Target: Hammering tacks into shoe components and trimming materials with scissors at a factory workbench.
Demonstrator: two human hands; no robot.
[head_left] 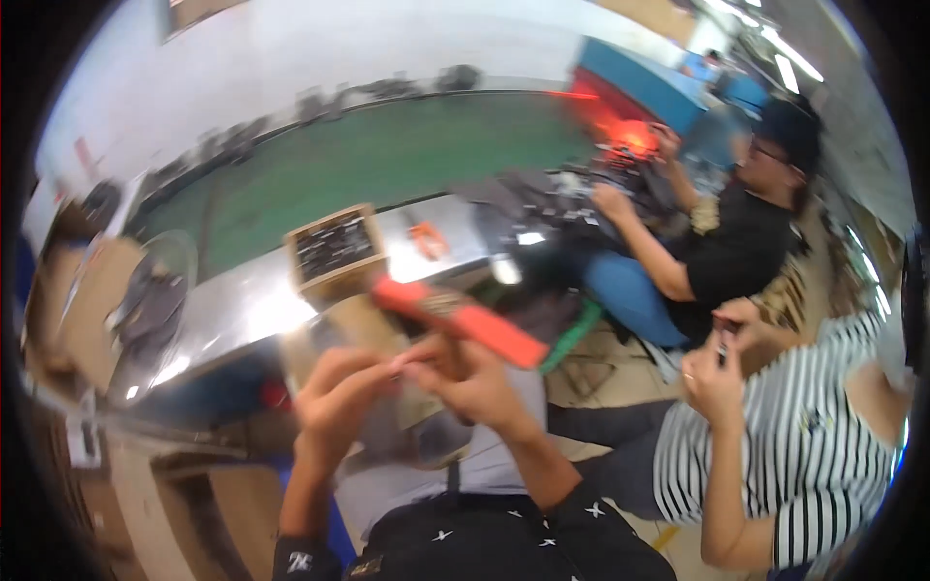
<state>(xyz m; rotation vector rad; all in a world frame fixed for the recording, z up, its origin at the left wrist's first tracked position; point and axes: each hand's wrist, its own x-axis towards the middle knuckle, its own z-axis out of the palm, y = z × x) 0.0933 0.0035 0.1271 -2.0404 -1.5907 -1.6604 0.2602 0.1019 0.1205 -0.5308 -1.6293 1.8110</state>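
My left hand (337,395) and my right hand (475,385) meet in front of my body, above my lap. Both have thumb and fingers pinched together around something small between them, too blurred and covered to name. Just beyond my right hand, a long red-orange bar-shaped thing (504,336) with a brownish patch slants down to the right. Whether my right hand touches it, I cannot tell. A light brown sheet or board (363,324) is partly hidden behind my hands.
A wood-framed tray (294,254) of small dark pieces and an orange-handled tool (427,240) lie on the metal edge (232,315) beside a green conveyor belt (387,145). Cardboard boxes (92,320) stand left. Two people sit right: one in black (746,252), one in stripes (746,465).
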